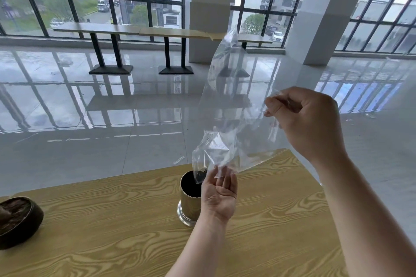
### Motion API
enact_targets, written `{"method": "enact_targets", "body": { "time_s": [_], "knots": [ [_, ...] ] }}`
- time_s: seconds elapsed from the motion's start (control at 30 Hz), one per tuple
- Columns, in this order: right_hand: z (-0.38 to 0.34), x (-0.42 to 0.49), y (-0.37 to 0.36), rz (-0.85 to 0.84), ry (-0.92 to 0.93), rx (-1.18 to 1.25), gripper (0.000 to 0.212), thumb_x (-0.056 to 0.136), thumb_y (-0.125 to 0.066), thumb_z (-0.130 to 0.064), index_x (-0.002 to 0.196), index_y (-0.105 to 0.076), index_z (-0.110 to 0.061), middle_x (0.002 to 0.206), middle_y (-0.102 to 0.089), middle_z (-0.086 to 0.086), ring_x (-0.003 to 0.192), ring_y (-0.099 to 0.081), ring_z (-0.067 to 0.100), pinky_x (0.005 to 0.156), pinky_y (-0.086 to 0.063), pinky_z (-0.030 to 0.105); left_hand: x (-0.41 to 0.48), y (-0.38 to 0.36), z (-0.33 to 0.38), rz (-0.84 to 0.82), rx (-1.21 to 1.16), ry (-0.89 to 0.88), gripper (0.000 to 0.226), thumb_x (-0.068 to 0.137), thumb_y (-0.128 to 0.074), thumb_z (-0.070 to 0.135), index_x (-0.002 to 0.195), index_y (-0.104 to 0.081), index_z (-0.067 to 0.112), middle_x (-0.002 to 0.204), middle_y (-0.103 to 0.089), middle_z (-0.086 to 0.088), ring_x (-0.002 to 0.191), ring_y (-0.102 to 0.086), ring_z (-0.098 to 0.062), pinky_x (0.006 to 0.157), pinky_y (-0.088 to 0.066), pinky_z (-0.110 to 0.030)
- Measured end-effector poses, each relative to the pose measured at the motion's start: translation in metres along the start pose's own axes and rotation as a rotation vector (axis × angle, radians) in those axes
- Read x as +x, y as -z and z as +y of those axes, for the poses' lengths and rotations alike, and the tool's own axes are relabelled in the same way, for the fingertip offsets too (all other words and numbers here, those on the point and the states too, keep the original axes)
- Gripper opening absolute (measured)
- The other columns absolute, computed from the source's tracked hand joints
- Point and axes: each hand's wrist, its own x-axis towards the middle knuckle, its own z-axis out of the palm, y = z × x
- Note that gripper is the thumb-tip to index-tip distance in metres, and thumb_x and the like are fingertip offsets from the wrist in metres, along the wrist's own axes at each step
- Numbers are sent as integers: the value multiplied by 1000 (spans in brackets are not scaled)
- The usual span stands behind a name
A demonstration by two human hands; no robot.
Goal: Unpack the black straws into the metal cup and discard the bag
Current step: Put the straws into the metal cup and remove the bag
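A clear plastic bag (227, 105) hangs in the air above the table, empty as far as I can see. My right hand (308, 123) is raised and pinches its right edge. My left hand (219, 193), palm up, holds the bag's lower end with its fingertips just above the cup. The metal cup (188, 200) stands upright on the wooden table (112, 220), partly behind my left hand. Its inside is dark with black straws (199, 174) at the rim.
A dark round bowl (18, 220) sits at the table's left edge. Beyond the table lies a glossy tiled floor, with long bench tables (135, 30) by the windows and a white pillar (324, 11) to the right.
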Motion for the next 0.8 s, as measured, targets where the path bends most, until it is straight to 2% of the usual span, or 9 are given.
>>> {"method": "enact_targets", "body": {
  "time_s": [0.1,0.23,0.37,0.5,0.6,0.7,0.8],
  "knots": [
    [5,-2,1,-2,-2,-24,13,90,-67,-38,90,-74,-28,73,-75,-15,67,-71,5,76,-60,47,2,-12,18,-18,41,-58,22,74,-74,8,94,-68,3,79,-73,-8,65,-74,-19,55,-62,-28],
    [12,-3,1,9,-3,-62,7,91,-68,-35,89,-73,-29,74,-74,-17,64,-71,8,79,-58,50,0,-26,46,-56,96,-154,9,79,-70,8,87,-66,5,71,-72,-6,58,-71,-15,53,-60,-26],
    [14,-5,-6,21,-8,-96,4,91,-70,-31,87,-71,-29,76,-74,-16,67,-71,13,71,-60,45,-11,-36,77,-152,136,-202,8,95,-59,9,98,-64,5,91,-74,-13,69,-73,-16,55,-59,-23],
    [11,-9,-20,19,0,-94,11,91,-71,-30,90,-73,-19,67,-64,-23,68,-72,15,71,-60,44,-33,-37,107,-199,185,-272,12,94,-59,10,105,-61,11,108,-67,-8,73,-74,-14,54,-58,-19],
    [4,-14,-36,-2,-14,-41,10,91,-72,-30,89,-73,-21,66,-62,-25,67,-72,11,71,-60,41,-53,-31,132,-159,235,-369,24,84,-63,11,108,-62,10,103,-71,-7,68,-74,-12,57,-59,-21],
    [-7,-18,-58,-32,-34,24,11,90,-73,-31,88,-73,-21,68,-67,-18,65,-71,14,71,-60,43,-76,-19,159,-82,321,-504,18,84,-63,7,103,-66,7,81,-77,-5,61,-71,-11,56,-58,-22],
    [-21,-29,-84,-66,-34,84,13,89,-72,-33,87,-73,-20,71,-72,-12,64,-70,14,71,-60,42,-102,-2,189,42,397,-633,17,88,-61,0,104,-66,4,80,-78,-8,67,-75,-18,53,-59,-24]
  ]
}}
